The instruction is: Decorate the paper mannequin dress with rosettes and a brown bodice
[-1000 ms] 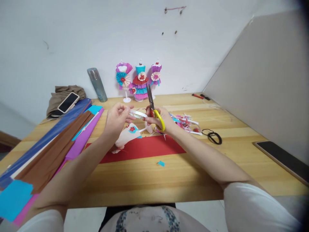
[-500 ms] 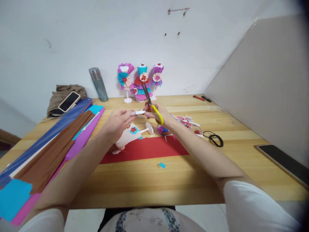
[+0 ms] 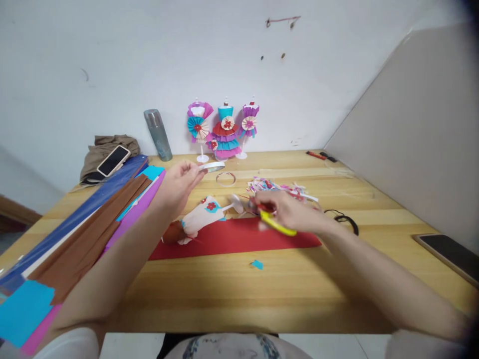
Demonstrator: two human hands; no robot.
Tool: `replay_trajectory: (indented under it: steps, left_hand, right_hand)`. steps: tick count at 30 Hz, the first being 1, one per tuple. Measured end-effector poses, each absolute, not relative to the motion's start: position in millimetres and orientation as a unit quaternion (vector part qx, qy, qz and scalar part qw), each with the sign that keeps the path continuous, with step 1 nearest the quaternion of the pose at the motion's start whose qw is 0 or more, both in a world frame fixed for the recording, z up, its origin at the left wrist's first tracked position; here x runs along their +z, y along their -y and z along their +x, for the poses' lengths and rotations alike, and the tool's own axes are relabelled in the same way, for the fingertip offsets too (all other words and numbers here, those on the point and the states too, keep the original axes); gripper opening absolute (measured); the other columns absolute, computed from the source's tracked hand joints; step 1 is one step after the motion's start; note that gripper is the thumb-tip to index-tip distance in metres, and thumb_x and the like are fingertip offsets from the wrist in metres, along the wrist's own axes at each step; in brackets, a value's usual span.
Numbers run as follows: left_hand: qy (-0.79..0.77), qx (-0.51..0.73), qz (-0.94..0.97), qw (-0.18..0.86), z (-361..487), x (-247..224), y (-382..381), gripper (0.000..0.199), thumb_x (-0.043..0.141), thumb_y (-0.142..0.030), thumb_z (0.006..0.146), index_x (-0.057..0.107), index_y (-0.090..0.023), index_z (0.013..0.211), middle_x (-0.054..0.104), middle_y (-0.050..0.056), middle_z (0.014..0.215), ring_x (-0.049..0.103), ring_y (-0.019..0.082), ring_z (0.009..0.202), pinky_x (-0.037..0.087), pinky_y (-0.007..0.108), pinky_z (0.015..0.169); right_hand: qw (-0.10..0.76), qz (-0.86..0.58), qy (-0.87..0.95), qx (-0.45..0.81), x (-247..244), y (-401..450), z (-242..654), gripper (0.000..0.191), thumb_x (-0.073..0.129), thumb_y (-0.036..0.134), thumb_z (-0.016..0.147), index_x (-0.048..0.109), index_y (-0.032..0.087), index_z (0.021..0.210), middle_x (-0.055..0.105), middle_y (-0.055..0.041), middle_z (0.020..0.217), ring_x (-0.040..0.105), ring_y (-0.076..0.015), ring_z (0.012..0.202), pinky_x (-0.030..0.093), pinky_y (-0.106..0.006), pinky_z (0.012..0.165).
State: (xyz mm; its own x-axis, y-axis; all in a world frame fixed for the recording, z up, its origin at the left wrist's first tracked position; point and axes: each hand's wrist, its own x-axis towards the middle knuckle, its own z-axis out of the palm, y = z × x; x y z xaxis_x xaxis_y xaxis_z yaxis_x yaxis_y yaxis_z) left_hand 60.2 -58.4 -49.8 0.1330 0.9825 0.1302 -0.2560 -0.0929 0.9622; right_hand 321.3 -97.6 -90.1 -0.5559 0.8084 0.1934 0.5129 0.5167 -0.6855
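A left hand [image 3: 180, 183], its grip closed to a fingertip pinch, holds a tape roll [image 3: 215, 166] above the worktop [image 3: 224, 299], nearly edge-on, long axis left to right. The right hand [image 3: 287, 212], fingers curled, grips yellow-handled scissors [image 3: 277, 225] above red paper [image 3: 235, 239]; handle slanting toward the wearer, blades too blurred to tell.

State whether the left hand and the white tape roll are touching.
Touching. The head view shows the left hand gripping the tape roll by one edge, thumb and fingertips meeting it with no gap.
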Motion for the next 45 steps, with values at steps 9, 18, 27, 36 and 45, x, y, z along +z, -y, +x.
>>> replay_trajectory:
  steps: [9, 18, 27, 36, 45]
  left_hand:
    - [-0.349, 0.509, 0.658, 0.432, 72.4, -54.0, 64.0, 0.02, 0.067, -0.031, 0.083, 0.053, -0.02, 0.074, 0.071, 0.011, 0.109, 0.056, 0.027, 0.128, 0.041, 0.045, 0.109]
    - [-0.353, 0.448, 0.722, 0.391, 91.2, -45.9, 90.4, 0.016, 0.057, -0.026, 0.086, 0.05, -0.022, 0.073, 0.07, 0.011, 0.117, 0.05, 0.026, 0.137, 0.044, 0.038, 0.104]
    - [-0.358, 0.446, 0.751, 0.33, 90.7, -50.8, 88.9, 0.014, 0.054, -0.026, 0.088, 0.049, -0.024, 0.075, 0.069, 0.007, 0.089, 0.053, 0.025, 0.132, 0.043, 0.037, 0.1]
    - [-0.375, 0.444, 0.764, 0.28, 91.4, -55.8, 86.2, 0.015, 0.053, -0.027, 0.088, 0.049, -0.023, 0.074, 0.07, 0.009, 0.104, 0.052, 0.027, 0.134, 0.043, 0.038, 0.098]
    - [-0.392, 0.447, 0.766, 0.244, 90.0, -57.0, 85.9, 0.015, 0.05, -0.026, 0.087, 0.047, -0.024, 0.073, 0.069, 0.007, 0.096, 0.053, 0.027, 0.132, 0.043, 0.037, 0.098]
  right_hand:
    - [0.062, -0.399, 0.899, 0.171, -100.4, 135.1, 313.9, 0.007, 0.061, 0.016, 0.08, 0.068, 0.014, 0.083, 0.068, -0.0123, 0.098, 0.064, -0.0211, 0.086, 0.048, -0.032, 0.075]
    - [0.475, -0.39, 0.741, 0.27, -60.4, 114.0, 277.8, 0.032, 0.056, 0.023, 0.088, 0.059, 0.019, 0.12, 0.064, 0.0034, 0.067, 0.055, -0.0106, 0.052, 0.044, -0.025, 0.054]
    - [0.474, -0.394, 0.729, 0.299, -55.5, 97.1, 264.5, 0.006, 0.057, 0.02, 0.08, 0.054, 0.02, 0.075, 0.058, 0.0019, 0.062, 0.052, -0.0094, 0.052, 0.04, -0.023, 0.051]
    - [0.471, -0.392, 0.734, 0.292, -56.4, 95.7, 263.7, 0.007, 0.05, 0.015, 0.067, 0.047, 0.021, 0.064, 0.046, 0.0049, 0.056, 0.041, -0.0085, 0.052, 0.031, -0.023, 0.051]
    - [0.497, -0.376, 0.741, 0.25, -67.1, 87.2, 257.5, 0.01, 0.048, 0.017, 0.068, 0.045, 0.02, 0.059, 0.046, 0.0041, 0.056, 0.041, -0.0087, 0.054, 0.031, -0.024, 0.053]
